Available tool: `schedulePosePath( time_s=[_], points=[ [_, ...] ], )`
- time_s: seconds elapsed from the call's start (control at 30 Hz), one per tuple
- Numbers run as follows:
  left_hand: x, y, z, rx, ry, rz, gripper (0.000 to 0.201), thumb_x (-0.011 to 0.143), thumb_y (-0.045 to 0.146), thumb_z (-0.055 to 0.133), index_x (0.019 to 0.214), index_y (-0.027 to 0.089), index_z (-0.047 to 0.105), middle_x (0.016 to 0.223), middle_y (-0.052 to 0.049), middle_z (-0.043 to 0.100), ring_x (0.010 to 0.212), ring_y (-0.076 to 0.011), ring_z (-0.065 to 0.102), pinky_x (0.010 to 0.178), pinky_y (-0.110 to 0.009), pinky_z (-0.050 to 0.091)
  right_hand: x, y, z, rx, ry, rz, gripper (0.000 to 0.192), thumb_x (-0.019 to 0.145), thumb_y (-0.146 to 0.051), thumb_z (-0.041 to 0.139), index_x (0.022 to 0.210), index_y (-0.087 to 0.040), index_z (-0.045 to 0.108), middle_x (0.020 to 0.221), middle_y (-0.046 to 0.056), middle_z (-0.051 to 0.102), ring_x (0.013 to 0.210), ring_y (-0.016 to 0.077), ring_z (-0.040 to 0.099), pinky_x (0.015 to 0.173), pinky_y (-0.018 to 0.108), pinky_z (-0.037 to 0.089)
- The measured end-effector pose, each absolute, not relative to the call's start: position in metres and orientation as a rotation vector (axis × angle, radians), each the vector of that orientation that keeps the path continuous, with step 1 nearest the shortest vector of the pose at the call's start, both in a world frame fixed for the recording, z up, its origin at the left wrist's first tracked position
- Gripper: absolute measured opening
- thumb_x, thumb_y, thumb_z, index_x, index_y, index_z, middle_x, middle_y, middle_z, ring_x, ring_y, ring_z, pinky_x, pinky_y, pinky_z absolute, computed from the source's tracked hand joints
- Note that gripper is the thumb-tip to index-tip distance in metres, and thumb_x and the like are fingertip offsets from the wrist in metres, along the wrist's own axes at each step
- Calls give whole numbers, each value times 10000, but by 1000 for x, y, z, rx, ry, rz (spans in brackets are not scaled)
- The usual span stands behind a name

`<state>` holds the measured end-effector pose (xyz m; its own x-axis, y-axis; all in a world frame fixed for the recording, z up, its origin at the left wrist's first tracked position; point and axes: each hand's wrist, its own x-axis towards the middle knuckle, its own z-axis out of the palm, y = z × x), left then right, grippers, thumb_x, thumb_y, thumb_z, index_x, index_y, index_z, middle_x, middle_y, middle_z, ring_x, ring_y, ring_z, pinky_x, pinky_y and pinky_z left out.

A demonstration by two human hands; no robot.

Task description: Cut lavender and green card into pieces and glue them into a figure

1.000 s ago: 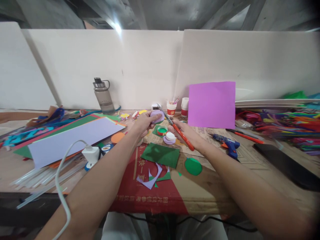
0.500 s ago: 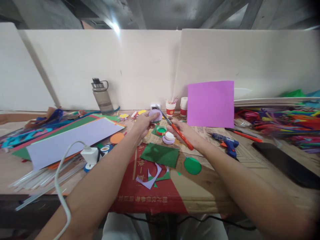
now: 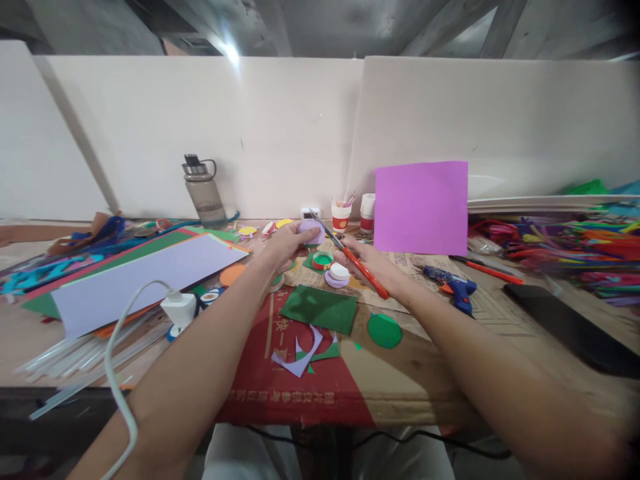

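Between the thumb and fingers of my left hand [image 3: 293,241] is a lilac paper circle [image 3: 312,231], held up over the far middle of the table. My right hand [image 3: 367,262] is closed round the red handles of a pair of scissors [image 3: 361,269]. The blades point up and left, right beside the circle's edge; whether they touch it I cannot tell. Below the hands lie a red-rimmed green lid [image 3: 323,261] and a white disc [image 3: 339,272] on another lilac circle. Nearer me are a dark green sheet [image 3: 320,308], a green circle [image 3: 385,331] and lilac offcuts [image 3: 303,362].
A blue glue gun [image 3: 457,288] and a black phone-like slab [image 3: 570,327] lie at right. A purple sheet [image 3: 421,208] leans upright behind. At left are a water bottle [image 3: 204,193], paper sheets [image 3: 150,280] and a white plug [image 3: 179,310] with its cable.
My left hand and the lilac circle have shifted very slightly. The scissors stay beside the circle's edge, with their handles a touch lower. Things on the table lie as before.
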<state>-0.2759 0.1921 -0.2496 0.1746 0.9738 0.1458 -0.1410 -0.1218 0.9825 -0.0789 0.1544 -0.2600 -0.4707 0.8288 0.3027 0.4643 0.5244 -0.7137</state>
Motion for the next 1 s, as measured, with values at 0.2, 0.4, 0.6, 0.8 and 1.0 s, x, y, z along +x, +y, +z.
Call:
schedulePosePath(
  time_s=[0.2, 0.4, 0.6, 0.8, 1.0],
  points=[
    [-279, 193, -249, 1268, 902, 1219, 430, 481, 319, 902, 758, 135, 629, 624, 9, 586, 531, -84, 512, 418, -170, 310, -78, 152, -256, -1050, -2141, 726, 354, 866, -568, 512, 911, -218, 542, 712, -18, 539, 627, 140, 470, 571, 259, 371],
    [-277, 195, -251, 1163, 844, 1289, 428, 468, 301, 905, 691, 134, 582, 578, 31, 545, 464, -50, 438, 385, -162, 234, -79, 150, -254, -1106, -2117, 685, 330, 867, -540, 494, 850, -211, 477, 710, -25, 501, 599, 125, 444, 579, 267, 371],
    [-271, 193, -255, 1208, 838, 1239, 475, 442, 305, 920, 753, 120, 612, 632, 17, 589, 472, -42, 442, 388, -159, 249, -80, 156, -265, -1007, -2141, 657, 287, 898, -507, 463, 875, -226, 409, 752, -18, 532, 691, 155, 496, 679, 301, 415],
    [-273, 195, -254, 1224, 825, 1235, 463, 459, 340, 918, 731, 128, 611, 613, 29, 573, 500, -45, 465, 407, -148, 284, -80, 155, -263, -1062, -2091, 708, 299, 874, -524, 492, 843, -234, 428, 705, -27, 521, 658, 159, 494, 632, 287, 398],
    [-275, 193, -250, 1241, 868, 1200, 429, 469, 317, 912, 708, 131, 609, 586, 33, 566, 464, -36, 434, 401, -155, 292, -80, 153, -259, -1086, -2089, 733, 310, 862, -535, 516, 882, -227, 498, 756, 5, 587, 711, 175, 534, 635, 283, 420]
  ],
)
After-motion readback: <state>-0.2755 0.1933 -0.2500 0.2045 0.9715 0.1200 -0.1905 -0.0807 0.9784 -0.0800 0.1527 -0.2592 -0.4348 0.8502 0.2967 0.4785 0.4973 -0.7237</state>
